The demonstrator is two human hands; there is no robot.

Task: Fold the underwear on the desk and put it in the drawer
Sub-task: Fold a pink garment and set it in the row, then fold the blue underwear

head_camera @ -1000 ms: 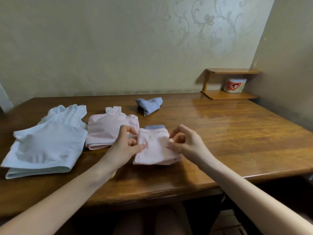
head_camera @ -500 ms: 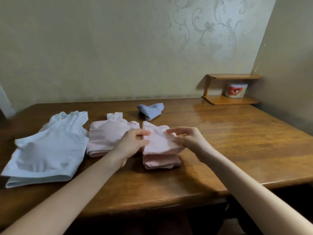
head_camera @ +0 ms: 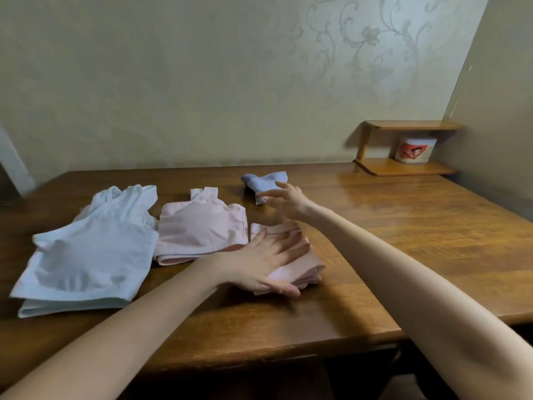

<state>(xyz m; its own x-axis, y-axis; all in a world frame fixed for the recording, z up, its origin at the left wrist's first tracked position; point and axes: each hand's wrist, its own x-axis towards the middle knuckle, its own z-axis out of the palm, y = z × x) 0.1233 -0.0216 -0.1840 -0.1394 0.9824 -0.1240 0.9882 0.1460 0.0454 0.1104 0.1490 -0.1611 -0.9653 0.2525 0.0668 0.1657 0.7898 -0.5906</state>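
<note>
The left hand lies flat on the folded pink underwear, near the front edge of the tabletop at its middle, with the fingers straight, spread and released. The right hand reaches out over a folded blue piece near the far edge, fingers loose and grasping nothing; whether they touch it I cannot tell. Toward the left edge lie a pink top and a white top.
</note>
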